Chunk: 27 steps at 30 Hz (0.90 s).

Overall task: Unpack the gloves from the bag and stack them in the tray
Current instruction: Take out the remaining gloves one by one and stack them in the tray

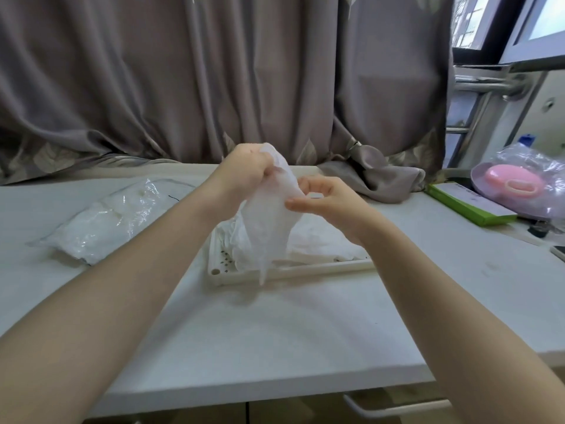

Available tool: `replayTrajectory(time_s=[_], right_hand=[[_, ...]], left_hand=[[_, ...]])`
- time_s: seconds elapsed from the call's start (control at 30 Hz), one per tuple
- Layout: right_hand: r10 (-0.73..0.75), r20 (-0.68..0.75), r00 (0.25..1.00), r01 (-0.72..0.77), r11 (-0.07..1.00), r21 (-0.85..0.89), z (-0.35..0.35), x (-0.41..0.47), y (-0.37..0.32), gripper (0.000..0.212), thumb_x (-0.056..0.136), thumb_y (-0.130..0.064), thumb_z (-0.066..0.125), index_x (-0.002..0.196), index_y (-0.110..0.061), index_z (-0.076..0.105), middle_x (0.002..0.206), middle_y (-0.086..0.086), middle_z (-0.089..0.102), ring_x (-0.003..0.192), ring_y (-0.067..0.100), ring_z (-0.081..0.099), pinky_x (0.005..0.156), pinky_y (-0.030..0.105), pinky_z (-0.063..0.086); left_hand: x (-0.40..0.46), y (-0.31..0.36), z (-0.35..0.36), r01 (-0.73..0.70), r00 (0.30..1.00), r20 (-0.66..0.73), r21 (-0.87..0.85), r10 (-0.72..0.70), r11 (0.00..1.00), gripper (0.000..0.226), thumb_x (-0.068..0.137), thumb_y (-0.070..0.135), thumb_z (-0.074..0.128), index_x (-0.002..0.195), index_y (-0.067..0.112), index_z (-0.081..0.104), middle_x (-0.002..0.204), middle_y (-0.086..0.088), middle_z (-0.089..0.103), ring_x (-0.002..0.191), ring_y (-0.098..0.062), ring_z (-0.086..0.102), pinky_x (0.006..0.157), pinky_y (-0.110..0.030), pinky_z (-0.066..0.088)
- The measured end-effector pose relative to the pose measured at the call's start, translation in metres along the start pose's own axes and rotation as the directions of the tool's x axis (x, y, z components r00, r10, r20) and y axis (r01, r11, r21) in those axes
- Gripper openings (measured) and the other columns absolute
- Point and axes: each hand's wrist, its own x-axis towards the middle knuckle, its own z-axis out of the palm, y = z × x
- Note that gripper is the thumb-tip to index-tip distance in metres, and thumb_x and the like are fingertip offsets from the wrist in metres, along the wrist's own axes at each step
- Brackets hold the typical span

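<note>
A thin translucent glove (269, 221) is held up over the tray (293, 272), long axis roughly vertical and leaning a little, upper end at the left hand, lower end hanging down past the tray's near rim. The upper end is gripped in the left hand (247, 172), fingers curled round it, wrist bent, forearm angled up from lower left. The right edge of the glove is pinched at mid-height by the right hand (324, 198), thumb against the film, fingers loosely curled above it, forearm entering from lower right. Which end is the cuff cannot be told; the film is crumpled. The tray is set near mid-table, long side parallel to the table's (244, 338) front edge, with white gloves (318, 240) already piled in it and small holes visible at its left end. The bag (104, 221), clear plastic with white contents, is laid flat left of the tray, well apart from it, long axis running diagonally. A broad bare stretch of table is seen between tray and front edge. At the back, the table is bounded by a grey curtain (214, 81), its hem spilling onto the surface. At far right, a green box (470, 206) and a plastic-wrapped pink item (513, 182) are seen, well apart from the tray.
</note>
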Motion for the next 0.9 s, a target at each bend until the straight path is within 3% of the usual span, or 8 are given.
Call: replayTrajectory(time_s=[0.17, 0.23, 0.33, 0.47, 0.57, 0.7, 0.8, 0.9], right_hand=[[-0.051, 0.064, 0.997, 0.023, 0.927, 0.375, -0.019, 0.003, 0.002, 0.024, 0.081, -0.007, 0.065, 0.067, -0.014, 0.046, 0.060, -0.004, 0.052, 0.057, 0.005, 0.053, 0.059, 0.017, 0.045], [-0.044, 0.186, 0.982, -0.032, 0.923, 0.383, -0.028, 0.003, 0.007, 0.004, 0.084, -0.008, 0.061, 0.084, -0.012, 0.061, 0.072, -0.005, 0.065, 0.068, 0.006, 0.062, 0.066, 0.018, 0.051], [0.071, 0.280, 0.957, -0.162, 0.934, 0.318, -0.041, 0.005, 0.021, 0.013, 0.083, -0.005, 0.061, 0.092, -0.008, 0.070, 0.085, 0.001, 0.072, 0.079, 0.011, 0.068, 0.073, 0.022, 0.054], [0.242, 0.108, 0.964, -0.259, 0.946, 0.194, -0.062, 0.022, 0.036, 0.022, 0.083, -0.003, 0.062, 0.105, 0.002, 0.065, 0.097, 0.012, 0.069, 0.089, 0.023, 0.064, 0.085, 0.031, 0.053], [0.208, -0.150, 0.967, -0.191, 0.974, 0.120, -0.077, 0.038, 0.039, 0.004, 0.085, -0.008, 0.064, 0.088, -0.005, 0.064, 0.084, 0.012, 0.062, 0.080, 0.023, 0.058, 0.078, 0.033, 0.048], [-0.166, -0.470, 0.867, 0.035, 0.961, -0.276, -0.088, 0.047, 0.028, 0.011, 0.084, -0.012, 0.065, 0.077, -0.016, 0.057, 0.069, -0.005, 0.053, 0.065, 0.013, 0.052, 0.058, 0.027, 0.044], [-0.189, -0.234, 0.954, -0.050, 0.668, -0.743, -0.079, 0.043, 0.039, 0.024, 0.084, -0.019, 0.066, 0.106, -0.011, 0.062, 0.087, -0.002, 0.055, 0.082, 0.019, 0.051, 0.067, 0.024, 0.035], [-0.002, 0.024, 1.000, 0.023, 0.468, -0.883, -0.059, 0.035, 0.066, 0.032, 0.083, -0.021, 0.066, 0.113, -0.009, 0.061, 0.112, 0.006, 0.059, 0.104, 0.028, 0.054, 0.084, 0.036, 0.042]], left_hand=[[0.006, 0.004, 0.006, 0.073, 0.997, 0.008, -0.134, -0.073, 0.988, 0.024, 0.087, 0.019, 0.051, 0.064, 0.016, 0.054, 0.058, 0.004, 0.051, 0.060, -0.015, 0.051, 0.059, -0.026, 0.039], [0.010, 0.003, 0.013, 0.049, 0.998, 0.051, -0.112, -0.043, 0.992, 0.026, 0.090, 0.026, 0.055, 0.066, 0.018, 0.057, 0.062, 0.003, 0.053, 0.062, -0.015, 0.053, 0.060, -0.026, 0.042], [0.025, -0.008, 0.019, 0.076, 0.997, 0.017, -0.130, -0.074, 0.989, 0.032, 0.090, 0.036, 0.058, 0.063, 0.019, 0.050, 0.068, -0.004, 0.048, 0.069, -0.020, 0.048, 0.066, -0.032, 0.039], [0.050, -0.022, 0.024, 0.093, 0.995, -0.016, -0.087, -0.094, 0.992, 0.037, 0.093, 0.039, 0.052, 0.064, 0.019, 0.042, 0.065, -0.002, 0.042, 0.060, -0.018, 0.042, 0.060, -0.030, 0.035], [0.068, -0.024, 0.029, 0.051, 0.998, -0.022, -0.029, -0.051, 0.998, 0.033, 0.097, 0.032, 0.048, 0.069, 0.016, 0.055, 0.068, 0.000, 0.054, 0.058, -0.009, 0.051, 0.059, -0.022, 0.043], [0.083, -0.023, 0.023, -0.134, 0.989, -0.057, 0.013, 0.134, 0.991, 0.028, 0.096, 0.016, 0.051, 0.069, 0.018, 0.053, 0.052, 0.014, 0.053, 0.045, 0.006, 0.046, 0.051, -0.011, 0.038], [0.080, -0.044, 0.010, -0.206, 0.974, 0.113, 0.101, 0.195, 0.973, 0.020, 0.091, 0.010, 0.058, 0.074, 0.020, 0.058, 0.061, 0.014, 0.055, 0.055, 0.005, 0.047, 0.058, -0.011, 0.039], [0.068, -0.078, -0.006, -0.274, 0.947, 0.284, 0.454, 0.153, 0.848, 0.018, 0.086, 0.008, 0.063, 0.075, 0.022, 0.062, 0.071, 0.016, 0.059, 0.065, 0.006, 0.052, 0.064, -0.010, 0.038]])
